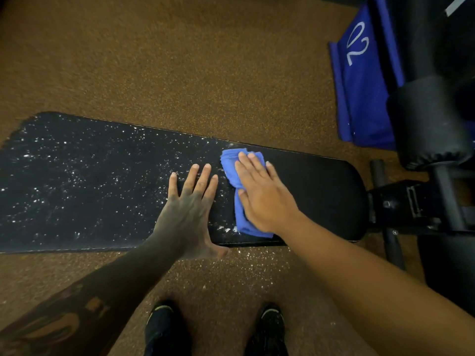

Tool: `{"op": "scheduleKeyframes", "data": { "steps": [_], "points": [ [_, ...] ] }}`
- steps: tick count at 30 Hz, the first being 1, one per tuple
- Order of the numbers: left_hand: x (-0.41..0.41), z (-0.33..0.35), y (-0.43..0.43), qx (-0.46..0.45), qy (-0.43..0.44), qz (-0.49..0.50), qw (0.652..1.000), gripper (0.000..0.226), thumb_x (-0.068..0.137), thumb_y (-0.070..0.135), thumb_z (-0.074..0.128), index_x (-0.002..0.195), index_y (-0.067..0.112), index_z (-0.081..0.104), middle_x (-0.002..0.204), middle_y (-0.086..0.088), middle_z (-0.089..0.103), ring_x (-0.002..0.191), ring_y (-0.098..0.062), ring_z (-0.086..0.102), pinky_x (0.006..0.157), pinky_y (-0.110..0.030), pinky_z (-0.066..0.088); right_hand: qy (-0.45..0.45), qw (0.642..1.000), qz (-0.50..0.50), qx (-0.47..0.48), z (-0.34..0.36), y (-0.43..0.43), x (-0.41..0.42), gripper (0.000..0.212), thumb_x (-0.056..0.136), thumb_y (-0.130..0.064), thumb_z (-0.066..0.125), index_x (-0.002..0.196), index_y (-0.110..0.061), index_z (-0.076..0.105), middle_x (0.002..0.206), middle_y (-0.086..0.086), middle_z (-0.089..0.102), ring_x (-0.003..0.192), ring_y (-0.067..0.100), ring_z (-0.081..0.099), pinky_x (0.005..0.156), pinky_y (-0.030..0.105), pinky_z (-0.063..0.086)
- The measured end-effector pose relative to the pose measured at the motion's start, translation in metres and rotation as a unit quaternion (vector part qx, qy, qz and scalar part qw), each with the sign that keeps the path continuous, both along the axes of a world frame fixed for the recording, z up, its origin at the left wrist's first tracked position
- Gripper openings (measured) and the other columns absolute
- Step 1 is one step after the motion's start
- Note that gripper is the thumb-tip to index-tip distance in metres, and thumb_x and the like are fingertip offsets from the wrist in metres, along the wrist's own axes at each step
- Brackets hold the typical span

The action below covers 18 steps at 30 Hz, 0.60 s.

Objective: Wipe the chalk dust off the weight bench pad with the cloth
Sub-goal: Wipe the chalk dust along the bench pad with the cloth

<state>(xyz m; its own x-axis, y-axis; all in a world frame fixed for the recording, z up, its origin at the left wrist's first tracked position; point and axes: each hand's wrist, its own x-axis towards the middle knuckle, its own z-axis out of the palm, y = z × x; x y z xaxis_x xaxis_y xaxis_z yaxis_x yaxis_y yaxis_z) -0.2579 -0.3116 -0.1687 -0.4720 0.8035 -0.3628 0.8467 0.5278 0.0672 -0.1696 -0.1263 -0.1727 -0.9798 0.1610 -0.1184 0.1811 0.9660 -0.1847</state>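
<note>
The black weight bench pad [316, 191] lies across the view. White chalk dust [77, 176] speckles its left and middle parts; the right end looks clean. A folded blue cloth [230, 167] lies on the pad near the middle. My right hand [262, 194] presses flat on the cloth, fingers pointing away from me. My left hand [191, 204] rests flat on the pad just left of the cloth, fingers spread, holding nothing.
The bench's black frame and foam rollers [431, 129] stand at the right. A blue mat marked "02" [359, 80] lies at the back right. Brown speckled floor [180, 60] surrounds the bench, with chalk specks near my two black shoes [164, 327].
</note>
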Motion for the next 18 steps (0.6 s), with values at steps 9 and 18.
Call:
{"op": "scheduleKeyframes", "data": {
  "steps": [9, 18],
  "points": [
    [-0.003, 0.004, -0.002, 0.001, -0.004, 0.003, 1.0, 0.159, 0.043, 0.11, 0.027, 0.156, 0.005, -0.015, 0.164, -0.016, -0.027, 0.153, -0.035, -0.021, 0.122, -0.064, -0.001, -0.002, 1.0, -0.028, -0.012, 0.001, -0.018, 0.009, 0.063, 0.097, -0.037, 0.025, 0.152, -0.007, 0.016, 0.163, 0.01, 0.006, 0.15, 0.024, -0.002, 0.121, 0.044, 0.009],
    [-0.006, 0.002, -0.003, -0.007, -0.006, -0.004, 1.0, 0.159, 0.043, 0.111, 0.027, 0.152, 0.007, -0.024, 0.162, -0.016, -0.032, 0.151, -0.035, -0.026, 0.122, -0.064, -0.002, -0.014, 0.995, -0.096, -0.027, -0.003, 0.004, -0.044, 0.061, 0.1, -0.028, 0.033, 0.152, -0.005, 0.012, 0.162, 0.013, 0.003, 0.149, 0.027, -0.003, 0.121, 0.048, 0.009]
  ]
}}
